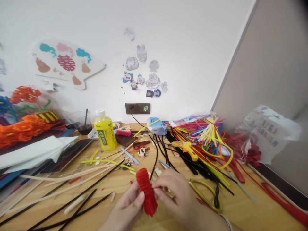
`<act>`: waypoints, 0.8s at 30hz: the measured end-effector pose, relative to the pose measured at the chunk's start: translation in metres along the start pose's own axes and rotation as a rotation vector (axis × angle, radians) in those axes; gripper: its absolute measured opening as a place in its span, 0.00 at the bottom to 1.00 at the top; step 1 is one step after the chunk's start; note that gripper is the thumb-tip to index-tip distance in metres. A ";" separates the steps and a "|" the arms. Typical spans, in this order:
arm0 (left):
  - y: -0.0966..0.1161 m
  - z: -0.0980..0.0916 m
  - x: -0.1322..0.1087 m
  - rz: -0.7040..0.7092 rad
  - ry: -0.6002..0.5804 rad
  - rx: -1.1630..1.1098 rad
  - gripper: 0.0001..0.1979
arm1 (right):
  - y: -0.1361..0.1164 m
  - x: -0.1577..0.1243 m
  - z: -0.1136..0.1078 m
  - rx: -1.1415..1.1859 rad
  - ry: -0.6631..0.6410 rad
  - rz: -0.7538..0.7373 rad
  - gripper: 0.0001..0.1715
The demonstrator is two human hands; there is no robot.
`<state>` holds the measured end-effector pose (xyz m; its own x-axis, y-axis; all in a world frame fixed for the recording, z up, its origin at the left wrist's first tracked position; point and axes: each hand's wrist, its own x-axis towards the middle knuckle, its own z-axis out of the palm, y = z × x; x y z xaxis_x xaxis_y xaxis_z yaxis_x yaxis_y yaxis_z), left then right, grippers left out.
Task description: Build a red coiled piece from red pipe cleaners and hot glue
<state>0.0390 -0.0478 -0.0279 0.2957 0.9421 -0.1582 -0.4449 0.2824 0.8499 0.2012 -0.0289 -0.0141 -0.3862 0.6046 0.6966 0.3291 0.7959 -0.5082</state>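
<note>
Near the bottom middle, my left hand (131, 202) is closed around a red fuzzy piece (146, 192) that looks like coiled pipe cleaner. Its upper part is a ridged tube and its lower end flares out; it tilts slightly to the left at the top. My right hand (176, 192) pinches the right side of the same piece between thumb and forefinger. What exactly lies between those fingertips is too small to make out. Just beyond the right hand, pointed metal blades (165, 164) and a small pale block (158, 172) lie on the wooden table (101, 192).
Black and cream pipe cleaners (79, 200) spread over the left. A yellow drink bottle (105, 131) stands behind them, near a plastic cup (81, 123). To the right lie a yellow glue gun (186, 149), yellow-handled pliers (204, 189) and a large bundle of coloured pipe cleaners (209, 131).
</note>
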 end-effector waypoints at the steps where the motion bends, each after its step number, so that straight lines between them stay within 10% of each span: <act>1: 0.000 0.000 0.000 0.010 0.006 0.001 0.17 | 0.000 -0.001 0.000 -0.025 -0.001 -0.028 0.07; 24: -0.001 -0.001 -0.003 0.031 0.018 0.088 0.21 | 0.001 -0.009 0.007 -0.165 0.045 -0.125 0.06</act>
<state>0.0378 -0.0511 -0.0283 0.2674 0.9534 -0.1398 -0.3773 0.2372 0.8952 0.1992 -0.0336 -0.0241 -0.3948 0.4965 0.7731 0.4191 0.8461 -0.3293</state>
